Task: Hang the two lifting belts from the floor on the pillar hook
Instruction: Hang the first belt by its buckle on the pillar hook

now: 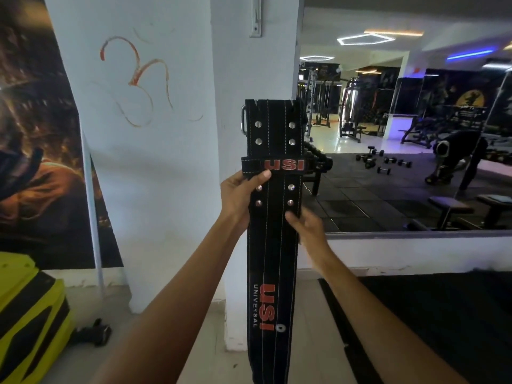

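Note:
A black lifting belt (273,253) with red USI lettering and white stitching hangs upright in front of the white pillar (249,67). Its metal buckle sits at the top left edge. My left hand (239,195) grips the belt's left edge just below the keeper loop, thumb across the front. My right hand (306,225) touches the belt's right edge a little lower, fingers partly behind it and blurred. A grey metal hook bracket (255,20) is fixed high on the pillar, above the belt. No second belt is in view.
A large wall mirror (401,120) to the right reflects dumbbells, benches and a bent-over person. A yellow and black machine (27,314) stands at the lower left, with a dark dumbbell (95,332) on the floor beside it. A black mat (429,328) lies at the lower right.

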A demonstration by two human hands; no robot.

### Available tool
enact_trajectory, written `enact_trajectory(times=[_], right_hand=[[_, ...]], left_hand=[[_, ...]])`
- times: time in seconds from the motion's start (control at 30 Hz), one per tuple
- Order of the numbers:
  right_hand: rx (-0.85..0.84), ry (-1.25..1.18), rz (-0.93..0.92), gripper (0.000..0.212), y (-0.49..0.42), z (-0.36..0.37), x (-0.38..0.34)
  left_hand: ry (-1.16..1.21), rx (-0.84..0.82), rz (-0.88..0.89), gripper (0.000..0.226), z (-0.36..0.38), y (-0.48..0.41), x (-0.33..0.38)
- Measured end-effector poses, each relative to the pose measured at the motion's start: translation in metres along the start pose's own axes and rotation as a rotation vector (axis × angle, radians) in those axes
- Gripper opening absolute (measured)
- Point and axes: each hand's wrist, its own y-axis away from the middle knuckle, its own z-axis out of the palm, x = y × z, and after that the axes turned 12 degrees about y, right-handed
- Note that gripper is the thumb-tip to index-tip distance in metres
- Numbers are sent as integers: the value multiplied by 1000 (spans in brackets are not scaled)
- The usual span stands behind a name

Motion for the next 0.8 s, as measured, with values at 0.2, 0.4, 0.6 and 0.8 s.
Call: enact_trajectory(times=[0.2,0.4,0.6,0.8], right_hand=[[-3,-26,99,32,10,0,10],[25,-106,97,37,5,4,10],[-117,22,171,59,6,-5,14],[70,-204,18,30,-34,-1,-67]], left_hand=[[-10,16,5,7,-1,8,4],[-20,15,42,4,3,5,17],[-56,17,13,8,-8,12,7],[-96,-46,22,13,-15,19,0]])
